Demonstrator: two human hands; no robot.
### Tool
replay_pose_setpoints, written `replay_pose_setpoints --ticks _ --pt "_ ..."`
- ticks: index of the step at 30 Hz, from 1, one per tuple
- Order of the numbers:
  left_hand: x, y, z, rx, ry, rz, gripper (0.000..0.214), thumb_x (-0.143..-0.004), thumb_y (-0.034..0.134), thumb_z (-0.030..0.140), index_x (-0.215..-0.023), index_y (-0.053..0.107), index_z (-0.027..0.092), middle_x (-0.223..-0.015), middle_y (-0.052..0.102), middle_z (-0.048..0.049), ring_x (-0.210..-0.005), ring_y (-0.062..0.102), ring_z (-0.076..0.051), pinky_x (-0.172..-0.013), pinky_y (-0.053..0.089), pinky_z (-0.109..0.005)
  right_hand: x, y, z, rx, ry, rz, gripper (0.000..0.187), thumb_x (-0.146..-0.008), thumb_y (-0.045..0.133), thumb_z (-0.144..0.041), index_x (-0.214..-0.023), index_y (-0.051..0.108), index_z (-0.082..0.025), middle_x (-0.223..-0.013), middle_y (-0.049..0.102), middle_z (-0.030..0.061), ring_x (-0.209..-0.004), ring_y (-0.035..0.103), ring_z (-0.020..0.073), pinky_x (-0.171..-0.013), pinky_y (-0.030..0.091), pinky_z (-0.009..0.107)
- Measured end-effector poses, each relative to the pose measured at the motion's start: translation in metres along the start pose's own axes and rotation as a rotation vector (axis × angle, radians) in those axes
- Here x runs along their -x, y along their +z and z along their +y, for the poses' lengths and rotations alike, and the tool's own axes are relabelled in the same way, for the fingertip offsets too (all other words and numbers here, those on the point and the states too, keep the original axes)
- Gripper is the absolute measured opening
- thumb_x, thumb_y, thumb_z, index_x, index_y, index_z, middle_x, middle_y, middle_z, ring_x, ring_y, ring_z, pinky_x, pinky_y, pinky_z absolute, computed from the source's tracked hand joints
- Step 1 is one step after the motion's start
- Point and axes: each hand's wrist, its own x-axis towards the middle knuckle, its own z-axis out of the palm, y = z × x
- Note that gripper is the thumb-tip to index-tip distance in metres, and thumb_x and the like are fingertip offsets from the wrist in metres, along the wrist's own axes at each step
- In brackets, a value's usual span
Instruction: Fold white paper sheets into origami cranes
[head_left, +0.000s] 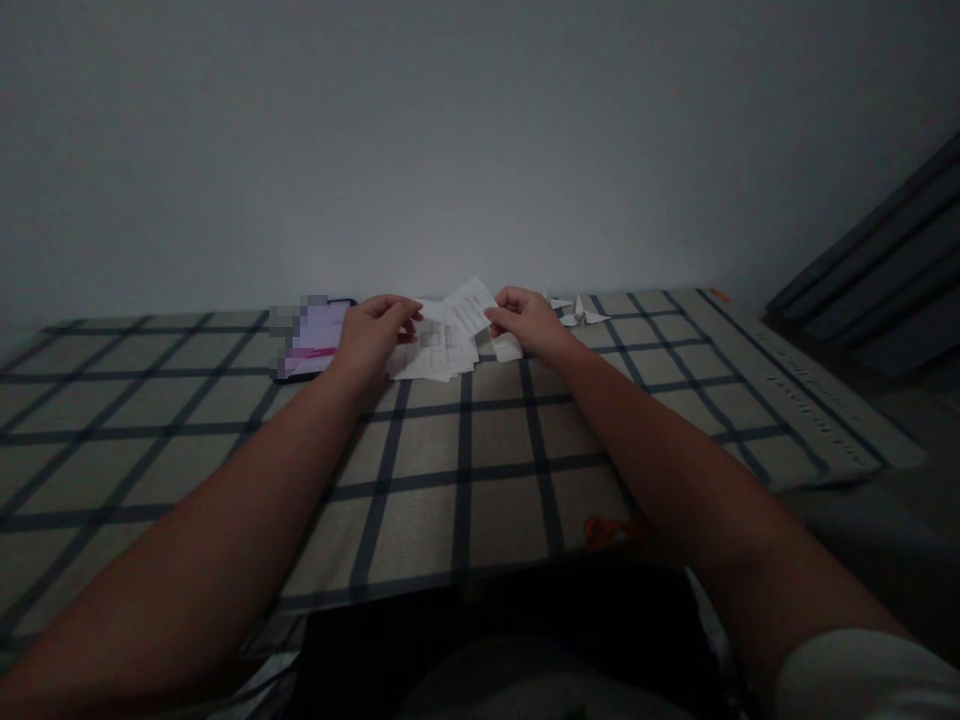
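Note:
Both arms reach forward over a checked cloth (465,470). My left hand (373,333) has curled fingers resting on a small stack of white printed paper slips (439,350). My right hand (525,318) pinches one printed white paper slip (471,305) by its right edge, lifted and tilted above the stack. The two hands are about a hand's width apart, near the far edge by the wall.
A phone (311,338) with a lit screen lies left of the papers. Two or three small folded white paper cranes (579,314) sit to the right by the wall. A dark panel (885,270) leans at the far right. The cloth's right edge drops to the floor.

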Motion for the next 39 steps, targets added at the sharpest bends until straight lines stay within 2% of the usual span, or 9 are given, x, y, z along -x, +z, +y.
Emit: replay_pose_setpoints --ticks 3,7,10,14,20,27,32,37,39 --pt "0.008 0.006 0.003 0.092 -0.055 -0.137 0.029 -0.074 0.071 0.043 -0.088 0.074 0.018 -0.091 0.069 -0.0062 -0.073 0.059 -0.015 -0.062 0.051 -0.027 0.002 0.003 -0.003 -0.027 0.021 -0.064 0.017 -0.083 0.061 -0.023 -0.071 0.05 -0.018 -0.063 0.057 -0.0028 -0.054 0.047 0.0073 -0.052 0.037 0.02" --pt "0.021 0.011 0.01 -0.048 -0.079 -0.316 0.035 -0.07 0.078 0.048 -0.081 0.072 0.015 -0.071 0.066 -0.004 -0.06 0.056 -0.014 -0.053 0.042 -0.024 0.004 0.008 -0.005 -0.056 0.012 -0.135 0.017 -0.083 0.063 -0.021 -0.071 0.054 -0.016 -0.062 0.056 -0.0033 -0.057 0.05 0.0076 -0.056 0.04 0.021" --pt "0.023 0.011 0.009 -0.08 -0.02 -0.291 0.035 -0.072 0.078 0.048 -0.068 0.066 0.016 -0.063 0.062 -0.0025 -0.054 0.052 -0.012 -0.049 0.036 -0.024 0.003 0.009 -0.003 -0.05 0.018 -0.12 0.019 -0.084 0.067 -0.025 -0.07 0.057 -0.015 -0.061 0.057 -0.0029 -0.057 0.051 0.0079 -0.057 0.041 0.021" --pt "0.018 0.01 0.004 -0.02 -0.038 -0.247 0.031 -0.071 0.078 0.045 -0.073 0.069 0.016 -0.066 0.064 -0.0031 -0.054 0.053 -0.012 -0.05 0.038 -0.024 -0.002 0.009 0.002 -0.121 0.059 -0.075 0.018 -0.083 0.072 -0.03 -0.075 0.063 -0.015 -0.069 0.065 0.0005 -0.062 0.058 0.0093 -0.062 0.048 0.022" --pt "0.018 0.01 0.001 0.028 -0.091 -0.306 0.024 -0.07 0.076 0.038 -0.071 0.069 0.016 -0.068 0.065 -0.0028 -0.056 0.056 -0.012 -0.053 0.043 -0.023 -0.007 0.011 0.009 -0.246 0.083 -0.047 0.016 -0.088 0.068 -0.031 -0.081 0.067 -0.016 -0.073 0.068 0.002 -0.067 0.064 0.0114 -0.071 0.055 0.026" --pt "0.021 0.008 0.005 -0.092 -0.064 -0.405 0.036 -0.075 0.075 0.05 -0.065 0.067 0.017 -0.058 0.06 -0.0023 -0.048 0.048 -0.011 -0.046 0.032 -0.023 -0.008 0.009 0.01 -0.277 0.062 0.026 0.021 -0.085 0.072 -0.035 -0.079 0.063 -0.017 -0.069 0.065 0.0 -0.063 0.061 0.0098 -0.068 0.054 0.024" --pt "0.022 0.009 0.008 -0.128 -0.015 -0.336 0.037 -0.078 0.073 0.052 -0.071 0.073 0.015 -0.057 0.061 -0.0023 -0.046 0.045 -0.009 -0.044 0.029 -0.023 -0.004 0.01 0.007 -0.259 0.08 -0.083 0.019 -0.081 0.074 -0.032 -0.077 0.064 -0.016 -0.07 0.065 -0.0003 -0.063 0.061 0.0096 -0.066 0.052 0.022" --pt "0.022 0.011 0.002 -0.039 -0.128 -0.337 0.034 -0.07 0.08 0.046 -0.078 0.073 0.015 -0.07 0.07 -0.0063 -0.056 0.06 -0.014 -0.051 0.043 -0.024 -0.002 0.008 0.006 -0.121 0.067 -0.15 0.019 -0.084 0.07 -0.025 -0.071 0.062 -0.014 -0.061 0.061 -0.0011 -0.059 0.058 0.0092 -0.061 0.047 0.022" --pt "0.022 0.012 0.0 -0.026 -0.116 -0.317 0.034 -0.068 0.081 0.046 -0.079 0.072 0.015 -0.069 0.069 -0.0054 -0.056 0.06 -0.015 -0.05 0.043 -0.024 0.0 0.008 0.004 -0.079 0.052 -0.186 0.019 -0.083 0.07 -0.024 -0.07 0.061 -0.014 -0.06 0.06 -0.0018 -0.059 0.057 0.009 -0.06 0.046 0.021"
